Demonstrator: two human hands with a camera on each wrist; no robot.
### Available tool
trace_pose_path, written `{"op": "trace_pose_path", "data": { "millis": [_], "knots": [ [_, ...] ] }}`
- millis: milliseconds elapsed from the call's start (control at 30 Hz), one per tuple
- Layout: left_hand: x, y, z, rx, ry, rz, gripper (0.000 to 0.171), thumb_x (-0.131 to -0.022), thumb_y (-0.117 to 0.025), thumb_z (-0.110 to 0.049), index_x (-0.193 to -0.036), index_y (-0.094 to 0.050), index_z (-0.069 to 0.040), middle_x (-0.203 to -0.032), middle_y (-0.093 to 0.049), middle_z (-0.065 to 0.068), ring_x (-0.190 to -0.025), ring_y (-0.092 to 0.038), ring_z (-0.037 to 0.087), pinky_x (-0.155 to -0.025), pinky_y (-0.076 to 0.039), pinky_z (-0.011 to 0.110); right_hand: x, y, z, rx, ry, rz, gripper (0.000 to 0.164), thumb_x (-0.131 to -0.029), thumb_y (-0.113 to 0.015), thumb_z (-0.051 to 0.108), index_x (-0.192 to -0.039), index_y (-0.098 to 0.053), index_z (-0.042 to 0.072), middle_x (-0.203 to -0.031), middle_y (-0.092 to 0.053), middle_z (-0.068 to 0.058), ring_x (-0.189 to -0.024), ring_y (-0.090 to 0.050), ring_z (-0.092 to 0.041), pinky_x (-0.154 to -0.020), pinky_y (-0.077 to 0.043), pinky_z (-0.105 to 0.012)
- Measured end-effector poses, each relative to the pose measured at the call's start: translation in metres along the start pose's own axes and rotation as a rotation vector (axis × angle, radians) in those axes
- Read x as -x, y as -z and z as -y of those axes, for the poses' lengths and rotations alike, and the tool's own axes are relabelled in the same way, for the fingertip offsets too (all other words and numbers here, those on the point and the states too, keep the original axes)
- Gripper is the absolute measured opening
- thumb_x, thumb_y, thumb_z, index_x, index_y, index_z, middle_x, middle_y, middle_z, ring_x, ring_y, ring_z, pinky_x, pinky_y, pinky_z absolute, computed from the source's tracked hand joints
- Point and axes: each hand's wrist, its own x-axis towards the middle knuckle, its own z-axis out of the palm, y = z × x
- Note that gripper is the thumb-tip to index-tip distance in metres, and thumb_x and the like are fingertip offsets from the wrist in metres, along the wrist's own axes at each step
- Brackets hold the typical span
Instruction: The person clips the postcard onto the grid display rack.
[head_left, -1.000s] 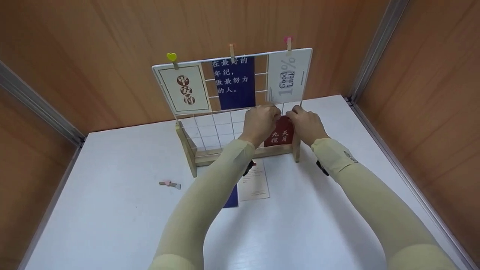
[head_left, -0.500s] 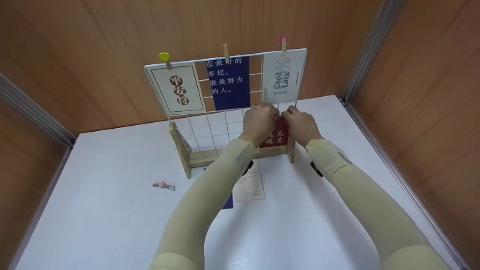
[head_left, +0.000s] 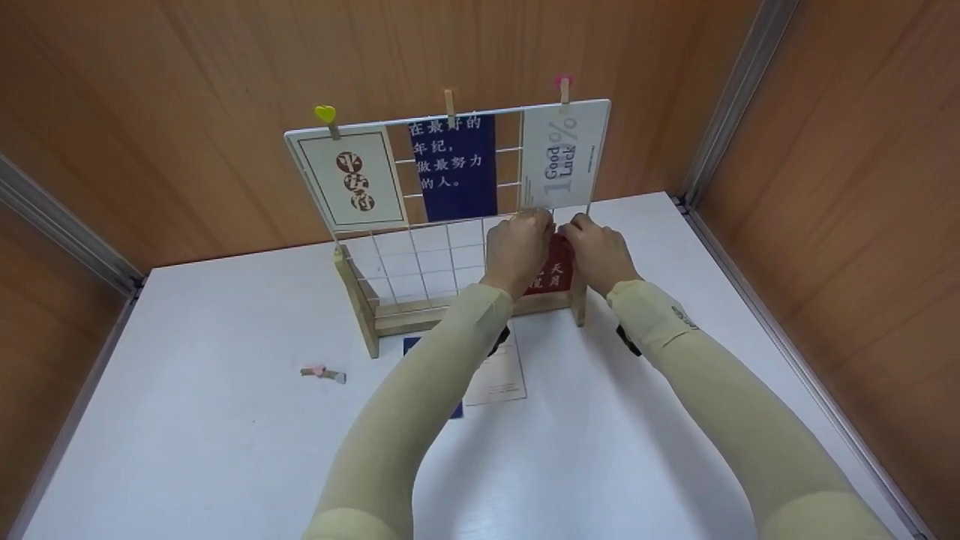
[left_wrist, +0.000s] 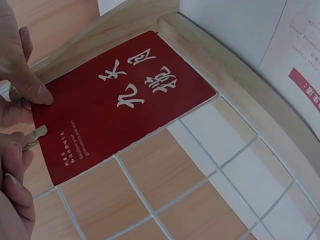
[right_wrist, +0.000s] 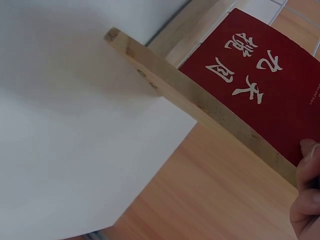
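Note:
A dark red card [head_left: 559, 271] with white characters leans against the lower right of a white wire grid stand [head_left: 448, 259]. In the left wrist view, my left hand [left_wrist: 14, 182] pinches a small wooden clothespin [left_wrist: 37, 135] at the top edge of the red card [left_wrist: 125, 100]. My right hand [left_wrist: 17, 65] grips the card's upper right corner, thumb on its front. In the head view, the left hand [head_left: 517, 251] and right hand [head_left: 600, 255] nearly meet above the card, hiding the clothespin. The right wrist view shows part of the right hand [right_wrist: 307, 195] at the card's corner.
Along the grid's top hang a cream card [head_left: 356, 180], a blue card [head_left: 457, 169] and a Good Luck card [head_left: 562, 154], each under a clothespin. Another cream card [head_left: 499, 382] and a partly hidden blue one lie in front. Loose clothespins [head_left: 322, 373] lie at left.
The head view has turned slightly, so the stand appears farther left. My left hand has edged right along the grid, closer to my right hand. Both still hold at the red card's top.

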Motion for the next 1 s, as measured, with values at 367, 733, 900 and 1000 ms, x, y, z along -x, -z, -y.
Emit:
{"op": "trace_pose_path", "data": {
  "millis": [367,733,900,1000],
  "knots": [
    [0.006,0.005,0.002,0.015,0.008,0.028,0.014,-0.097,-0.065,-0.020,-0.107,-0.072,-0.014,-0.102,-0.074,-0.002,-0.080,-0.071,0.017,-0.066,-0.055,0.032,0.002,0.001,0.003,0.008,-0.016,0.015,0.022,-0.102,-0.053,0.004,-0.121,-0.063,0.000,-0.113,-0.061,-0.019,-0.091,-0.067,-0.034,-0.083,-0.054,-0.047],
    [0.013,0.015,0.006,0.025,-0.018,-0.010,0.019,-0.096,-0.065,-0.029,-0.105,-0.073,-0.013,-0.104,-0.073,0.001,-0.076,-0.070,0.020,-0.061,-0.054,0.035,0.001,0.001,0.003,0.045,0.002,0.007,0.022,-0.099,-0.059,0.005,-0.120,-0.064,0.000,-0.109,-0.061,-0.019,-0.083,-0.066,-0.033,-0.079,-0.055,-0.048],
    [0.018,0.023,0.009,0.041,-0.043,-0.017,0.022,-0.095,-0.067,-0.031,-0.105,-0.072,-0.012,-0.104,-0.072,0.001,-0.069,-0.067,0.019,-0.059,-0.054,0.034,0.003,0.001,0.005,0.034,0.001,-0.004,0.023,-0.099,-0.061,0.009,-0.120,-0.064,0.001,-0.108,-0.060,-0.018,-0.083,-0.065,-0.032,-0.079,-0.055,-0.047],
    [0.022,0.029,0.012,0.040,-0.052,0.004,0.026,-0.095,-0.067,-0.032,-0.109,-0.072,-0.011,-0.107,-0.071,0.002,-0.069,-0.067,0.017,-0.061,-0.055,0.033,0.004,0.000,0.005,0.033,0.012,-0.033,0.023,-0.098,-0.063,0.012,-0.118,-0.065,0.001,-0.106,-0.060,-0.017,-0.080,-0.066,-0.033,-0.077,-0.056,-0.047]
  ]
}}
